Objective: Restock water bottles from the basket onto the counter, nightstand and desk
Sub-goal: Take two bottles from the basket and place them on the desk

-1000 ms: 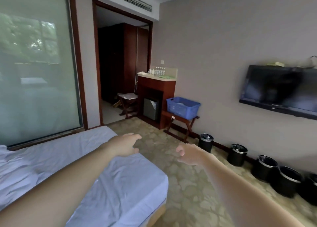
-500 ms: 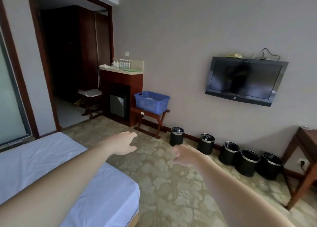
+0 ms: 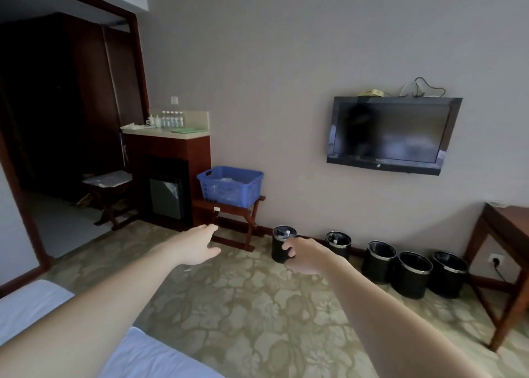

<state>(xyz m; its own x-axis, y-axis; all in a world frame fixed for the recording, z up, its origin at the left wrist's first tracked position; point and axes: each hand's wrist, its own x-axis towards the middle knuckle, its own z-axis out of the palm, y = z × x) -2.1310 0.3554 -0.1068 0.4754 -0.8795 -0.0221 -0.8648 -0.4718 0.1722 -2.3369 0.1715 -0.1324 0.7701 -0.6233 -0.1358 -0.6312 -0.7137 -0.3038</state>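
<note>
Both hands, left (image 3: 197, 246) spread loose and right (image 3: 303, 256) half-curled, hold nothing, so although clear plastic water bottles (image 3: 172, 119) already line the pale-topped table (image 3: 163, 133), the blue slatted plastic basket (image 3: 230, 186) awaits another trip.

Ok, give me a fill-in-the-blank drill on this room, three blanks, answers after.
1. The blue basket sits on a folding wooden ____.
2. ____ black bins line the wall below the TV.
3. Both hands, left and right, hold ____.

Answers: rack; five; nothing
</note>
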